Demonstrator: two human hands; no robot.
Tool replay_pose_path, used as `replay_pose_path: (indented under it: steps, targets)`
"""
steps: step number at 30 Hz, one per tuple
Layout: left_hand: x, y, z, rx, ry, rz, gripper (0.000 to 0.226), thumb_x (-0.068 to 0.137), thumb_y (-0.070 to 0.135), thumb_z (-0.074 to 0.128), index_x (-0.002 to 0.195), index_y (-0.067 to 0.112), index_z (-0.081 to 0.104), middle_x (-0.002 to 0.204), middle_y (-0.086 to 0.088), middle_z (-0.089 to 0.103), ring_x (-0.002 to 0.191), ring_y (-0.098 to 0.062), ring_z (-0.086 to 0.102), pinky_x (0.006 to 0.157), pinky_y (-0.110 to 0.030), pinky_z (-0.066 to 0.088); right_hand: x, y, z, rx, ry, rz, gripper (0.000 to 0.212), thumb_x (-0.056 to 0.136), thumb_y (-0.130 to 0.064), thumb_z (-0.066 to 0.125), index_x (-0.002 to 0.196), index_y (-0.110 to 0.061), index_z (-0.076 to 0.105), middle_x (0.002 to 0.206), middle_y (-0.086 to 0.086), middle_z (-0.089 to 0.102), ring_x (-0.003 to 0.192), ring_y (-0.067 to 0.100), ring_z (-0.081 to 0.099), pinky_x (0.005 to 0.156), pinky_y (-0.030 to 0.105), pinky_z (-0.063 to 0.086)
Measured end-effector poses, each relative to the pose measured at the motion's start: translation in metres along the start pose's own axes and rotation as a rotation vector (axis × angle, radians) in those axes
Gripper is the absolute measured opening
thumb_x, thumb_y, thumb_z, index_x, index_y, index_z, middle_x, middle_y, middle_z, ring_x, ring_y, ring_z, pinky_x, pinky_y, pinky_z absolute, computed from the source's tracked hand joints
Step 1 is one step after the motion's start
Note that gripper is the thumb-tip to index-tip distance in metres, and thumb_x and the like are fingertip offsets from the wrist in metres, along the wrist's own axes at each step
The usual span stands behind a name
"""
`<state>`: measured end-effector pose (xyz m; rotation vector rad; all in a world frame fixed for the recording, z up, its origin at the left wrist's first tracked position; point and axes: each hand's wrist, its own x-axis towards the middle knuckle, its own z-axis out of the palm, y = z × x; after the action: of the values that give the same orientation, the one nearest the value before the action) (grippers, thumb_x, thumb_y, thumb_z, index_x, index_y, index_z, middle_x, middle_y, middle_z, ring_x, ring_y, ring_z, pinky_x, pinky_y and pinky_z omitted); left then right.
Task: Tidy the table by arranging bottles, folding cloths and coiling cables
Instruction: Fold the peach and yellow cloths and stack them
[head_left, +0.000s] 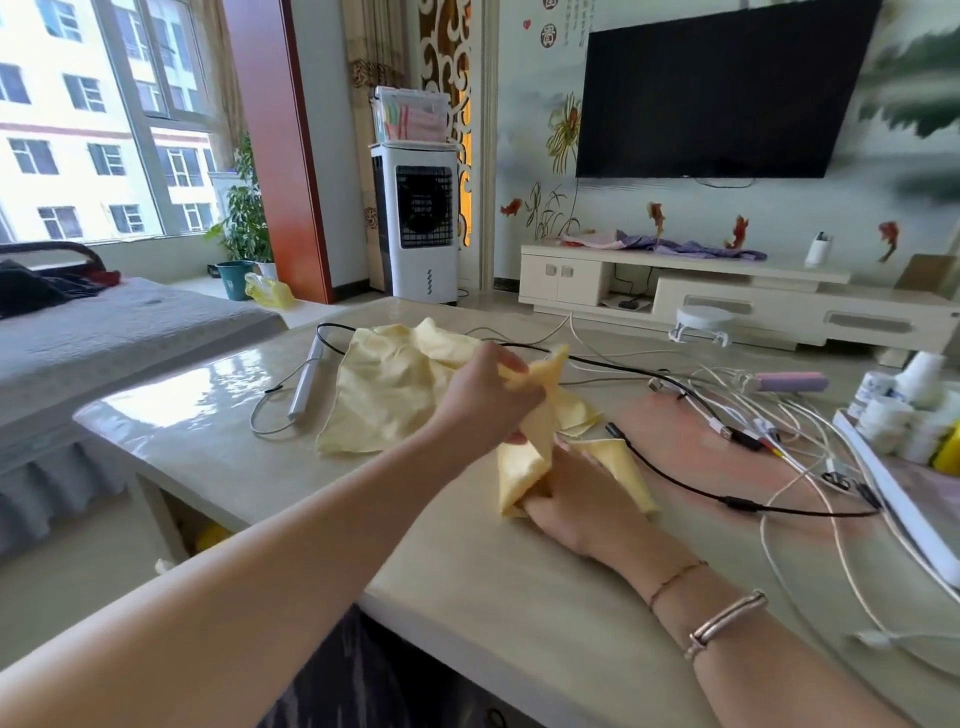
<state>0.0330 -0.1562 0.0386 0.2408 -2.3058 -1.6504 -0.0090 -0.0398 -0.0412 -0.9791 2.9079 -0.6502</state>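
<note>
A pale yellow cloth (395, 384) lies crumpled in the middle of the beige table (249, 467). My left hand (488, 400) grips a raised fold of it above the table. My right hand (571, 493) rests on the table and holds the cloth's near end, fingers tucked into the fabric. A black cable (670, 480) runs past my right hand, and a tangle of white cables (800, 415) spreads to the right. Several small white bottles (893, 415) stand at the right edge.
A silver stick-shaped device (306, 384) with a grey cord lies left of the cloth. A purple cylinder (789, 382) sits among the cables. A white tray or book (893, 499) lies at the right edge. Beyond the table are a bed, a fan unit and a TV stand.
</note>
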Motion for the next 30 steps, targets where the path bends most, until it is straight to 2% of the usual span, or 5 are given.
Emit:
replay_pose_path:
  steps: [3, 8, 15, 21, 30]
  targets:
    - [-0.004, -0.002, 0.019, -0.183, -0.135, -0.025, 0.031, 0.089, 0.029, 0.064, 0.112, 0.014, 0.05, 0.096, -0.009, 0.068, 0.076, -0.019, 0.068, 0.076, -0.035, 0.058, -0.003, 0.006, -0.015, 0.336, 0.187, 0.099, 0.034, 0.093, -0.011, 0.044, 0.125, -0.013, 0.054, 0.12, 0.007, 0.062, 0.102, 0.021, 0.057, 0.071, 0.022, 0.038]
    - [0.008, -0.029, 0.025, -0.069, 0.002, 0.188, 0.02, 0.098, 0.02, 0.047, 0.1, 0.007, 0.062, 0.094, -0.006, 0.07, 0.088, -0.017, 0.065, 0.076, -0.026, 0.048, -0.002, 0.039, -0.042, 0.314, 0.402, 0.298, 0.028, 0.082, 0.001, 0.044, 0.098, -0.006, 0.065, 0.102, 0.02, 0.064, 0.102, 0.037, 0.056, 0.082, 0.037, 0.044]
    - [0.011, -0.077, 0.035, 0.508, -0.262, 0.44, 0.036, 0.098, 0.035, 0.045, 0.128, 0.02, 0.058, 0.137, 0.007, 0.052, 0.132, -0.009, 0.038, 0.111, -0.018, 0.023, -0.009, 0.044, -0.065, 0.859, 0.359, 0.387, 0.03, 0.092, -0.015, 0.042, 0.082, -0.009, 0.069, 0.083, 0.007, 0.069, 0.084, 0.021, 0.061, 0.074, 0.029, 0.048]
    - [0.011, -0.072, 0.046, 0.73, -0.352, 0.502, 0.049, 0.099, 0.048, 0.031, 0.142, 0.028, 0.042, 0.15, 0.013, 0.035, 0.144, -0.01, 0.017, 0.118, -0.036, 0.014, -0.006, 0.057, -0.051, 0.474, 0.336, 0.391, 0.029, 0.082, -0.032, 0.069, 0.103, -0.021, 0.052, 0.078, -0.007, 0.055, 0.076, 0.015, 0.056, 0.067, 0.028, 0.043]
    - [0.011, -0.08, 0.046, 0.907, -0.475, 0.539, 0.048, 0.1, 0.05, 0.024, 0.147, 0.041, 0.025, 0.156, 0.02, 0.016, 0.146, -0.006, 0.001, 0.119, -0.036, 0.004, -0.012, 0.067, -0.054, 0.059, 0.091, 0.525, 0.03, 0.086, -0.032, 0.053, 0.109, -0.015, 0.045, 0.102, 0.003, 0.058, 0.1, 0.027, 0.059, 0.089, 0.037, 0.046]
